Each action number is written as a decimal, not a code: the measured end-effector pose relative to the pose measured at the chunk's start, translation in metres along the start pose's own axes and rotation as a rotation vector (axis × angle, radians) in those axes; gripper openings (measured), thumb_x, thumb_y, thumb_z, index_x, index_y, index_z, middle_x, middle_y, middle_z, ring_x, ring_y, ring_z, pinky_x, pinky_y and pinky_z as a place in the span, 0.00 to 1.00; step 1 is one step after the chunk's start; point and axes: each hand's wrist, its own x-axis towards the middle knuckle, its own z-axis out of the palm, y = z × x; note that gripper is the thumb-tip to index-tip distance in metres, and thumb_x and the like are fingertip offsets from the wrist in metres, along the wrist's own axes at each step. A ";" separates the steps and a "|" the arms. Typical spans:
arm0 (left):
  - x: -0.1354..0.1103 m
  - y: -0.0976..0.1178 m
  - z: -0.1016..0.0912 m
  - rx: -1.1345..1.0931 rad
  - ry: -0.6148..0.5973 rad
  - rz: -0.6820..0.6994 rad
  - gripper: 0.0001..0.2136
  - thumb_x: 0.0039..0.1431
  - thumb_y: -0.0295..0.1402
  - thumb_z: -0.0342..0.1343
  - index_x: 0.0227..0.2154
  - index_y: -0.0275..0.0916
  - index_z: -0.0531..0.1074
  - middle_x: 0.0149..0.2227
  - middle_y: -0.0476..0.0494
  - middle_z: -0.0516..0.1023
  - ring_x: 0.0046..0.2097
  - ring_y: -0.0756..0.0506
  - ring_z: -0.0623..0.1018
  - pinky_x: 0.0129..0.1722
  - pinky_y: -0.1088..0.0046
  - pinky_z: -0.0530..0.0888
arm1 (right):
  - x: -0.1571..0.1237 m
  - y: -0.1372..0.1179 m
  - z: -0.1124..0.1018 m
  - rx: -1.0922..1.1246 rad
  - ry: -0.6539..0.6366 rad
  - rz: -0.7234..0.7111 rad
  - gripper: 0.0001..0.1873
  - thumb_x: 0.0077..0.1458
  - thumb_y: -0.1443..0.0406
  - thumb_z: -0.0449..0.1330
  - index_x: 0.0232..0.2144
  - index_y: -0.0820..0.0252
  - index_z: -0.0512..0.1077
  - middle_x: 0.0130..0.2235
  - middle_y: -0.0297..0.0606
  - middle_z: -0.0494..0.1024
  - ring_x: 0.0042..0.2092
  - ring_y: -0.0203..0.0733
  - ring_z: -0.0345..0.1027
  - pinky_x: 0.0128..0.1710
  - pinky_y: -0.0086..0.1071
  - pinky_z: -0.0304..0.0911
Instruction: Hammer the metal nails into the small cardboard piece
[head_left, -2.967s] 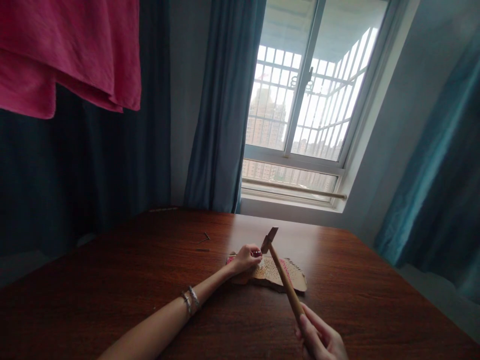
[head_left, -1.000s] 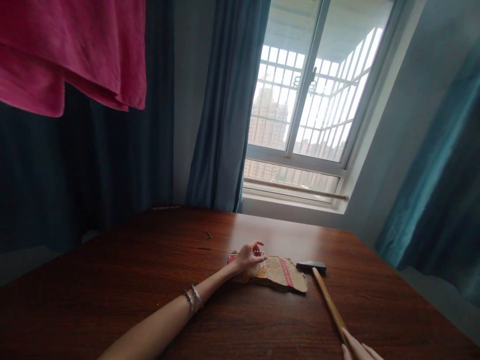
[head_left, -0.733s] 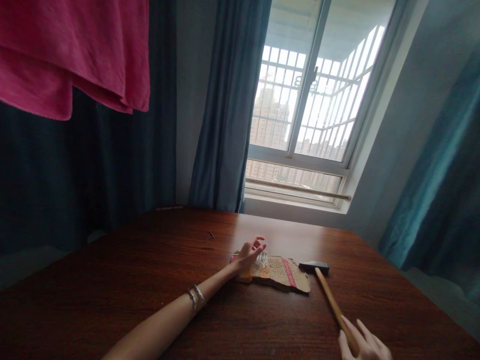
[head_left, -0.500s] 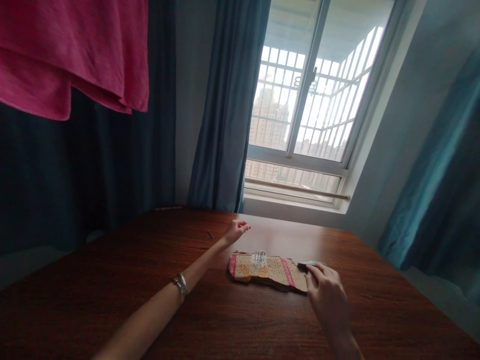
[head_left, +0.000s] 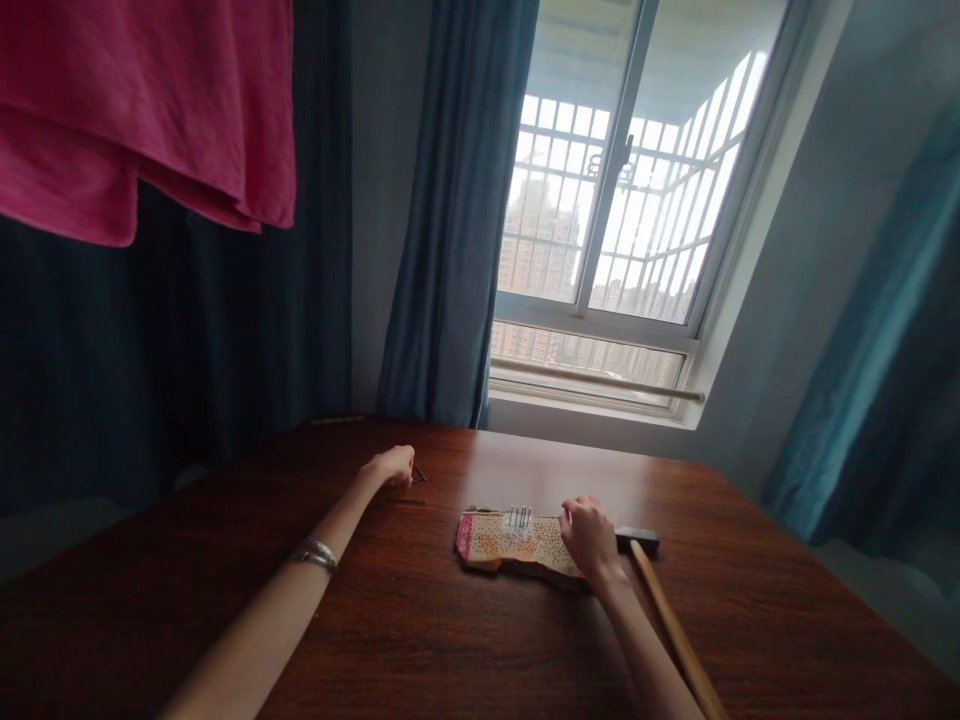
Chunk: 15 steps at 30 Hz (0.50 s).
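My left hand point(head_left: 394, 466), with a bracelet point(head_left: 315, 553) at its wrist, has its fingers closed beside some dark nails point(head_left: 419, 476) on the table; whether one is in the fingertips is hidden. Another thin nail point(head_left: 412, 501) lies just in front. My right hand point(head_left: 589, 538) is over the right part of a patterned board point(head_left: 480, 540), its fingers curled together; nothing shows in them. Several nails point(head_left: 520, 517) stand upright in the board. Right of that hand lies a hammer, its black head point(head_left: 646, 541) away from me and its wooden handle point(head_left: 671, 625) toward me.
The brown wooden table point(head_left: 420, 640) reaches back to a wall with a barred window point(head_left: 600, 230). Blue curtains point(head_left: 442, 250) hang beside it. A pink cloth point(head_left: 150, 110) hangs at the upper left.
My left hand has moved left and down to the loose nails. My right hand has let go of the hammer, which now lies on the table, and has moved left over the board.
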 end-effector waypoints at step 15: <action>-0.012 0.018 -0.003 0.028 0.155 0.034 0.05 0.32 0.27 0.58 0.19 0.36 0.74 0.26 0.42 0.77 0.32 0.43 0.75 0.31 0.74 0.67 | -0.007 0.007 0.001 0.123 0.011 0.064 0.13 0.54 0.67 0.50 0.34 0.60 0.74 0.33 0.42 0.75 0.41 0.41 0.65 0.41 0.30 0.57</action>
